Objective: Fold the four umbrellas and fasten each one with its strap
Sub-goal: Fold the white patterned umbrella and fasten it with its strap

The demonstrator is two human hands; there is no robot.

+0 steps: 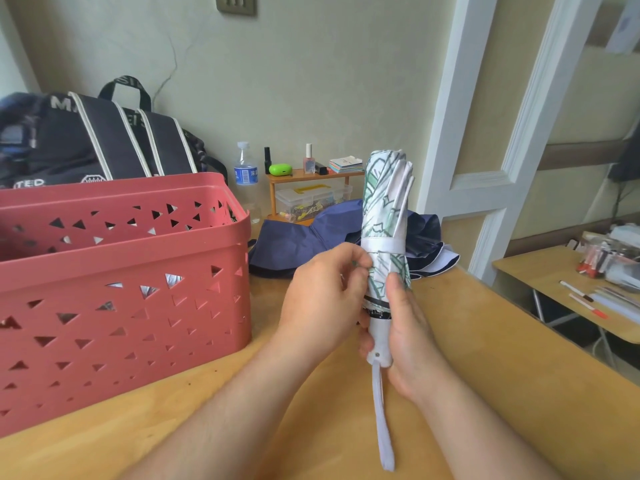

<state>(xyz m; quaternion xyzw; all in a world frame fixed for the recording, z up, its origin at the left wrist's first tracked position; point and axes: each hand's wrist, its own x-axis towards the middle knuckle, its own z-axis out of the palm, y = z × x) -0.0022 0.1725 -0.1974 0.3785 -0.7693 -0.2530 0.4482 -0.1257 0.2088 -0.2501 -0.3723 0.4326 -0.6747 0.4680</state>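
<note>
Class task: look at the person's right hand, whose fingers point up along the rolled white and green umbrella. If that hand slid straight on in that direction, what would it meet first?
Most likely the white strap wrapped around the umbrella, just above the right hand.

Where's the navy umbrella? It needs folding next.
In the head view it lies unfolded on the table, right of the red basket, behind the white umbrella both hands hold.
</note>
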